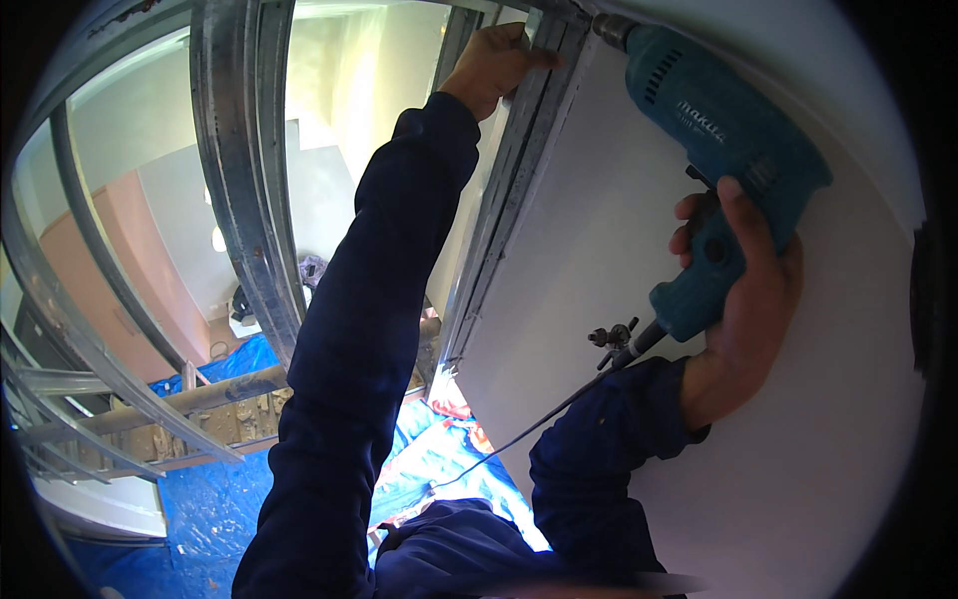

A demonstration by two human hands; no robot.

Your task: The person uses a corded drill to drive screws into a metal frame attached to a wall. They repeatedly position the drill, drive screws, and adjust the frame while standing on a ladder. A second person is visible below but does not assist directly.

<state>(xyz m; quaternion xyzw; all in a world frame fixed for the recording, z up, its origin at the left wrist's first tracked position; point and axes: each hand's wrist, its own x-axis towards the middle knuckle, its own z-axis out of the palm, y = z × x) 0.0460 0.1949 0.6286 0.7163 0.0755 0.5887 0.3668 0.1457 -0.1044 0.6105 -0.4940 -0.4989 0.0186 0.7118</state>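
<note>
My left hand [491, 68] is raised to a vertical metal stud [471, 260] at the wall’s edge, its fingers curled on the upper part of the metal. My right hand [758, 280] grips a teal corded drill [689, 100] by its handle, index finger near the trigger. The drill’s chuck [609, 32] is up by the top of the metal framing, its very tip unclear. A chuck key [614, 337] is fixed to the black cord, which runs down below.
More metal studs [235, 180] stand on the left, with a room behind them. A long tube [230, 391] crosses low over rough exposed edging. Blue plastic sheeting [215, 504] covers the floor below. A white wall [599, 220] fills the right side.
</note>
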